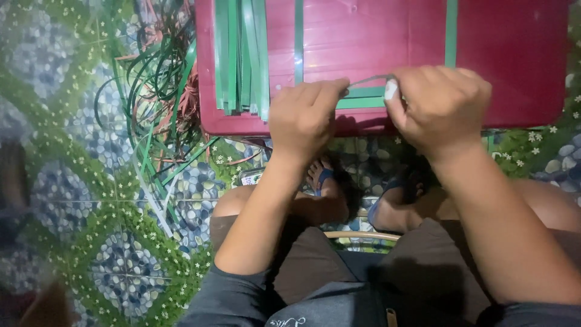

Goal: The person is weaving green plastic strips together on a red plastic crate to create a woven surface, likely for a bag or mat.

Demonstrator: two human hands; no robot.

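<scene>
Item: seated person at a dark red worktop (514,54), seen from above, both hands at its near edge.

Left hand (305,115): fingers curled and pressed together, fingertips pinching the left end of a thin green strip (363,92) that lies flat along the near edge of the worktop.

Right hand (442,106): closed in a loose fist, thumb and fingers pinching a small white object (391,89), too little of it showing to tell what it is, held at the right end of the same strip. A fine sliver of the strip lifts between the two hands.

On the worktop: a bundle of green strips (241,54) laid side by side at the left, ends overhanging slightly; a single upright green strip (298,36) near the middle; another upright green strip (451,30) farther right, above the right hand.

On the floor (78,194), tiled in a pebble-and-leaf pattern: a loose tangle of green and reddish offcuts (160,97) just left of the worktop.

Below the worktop: the person's bare knees and sandalled feet (327,178).
</scene>
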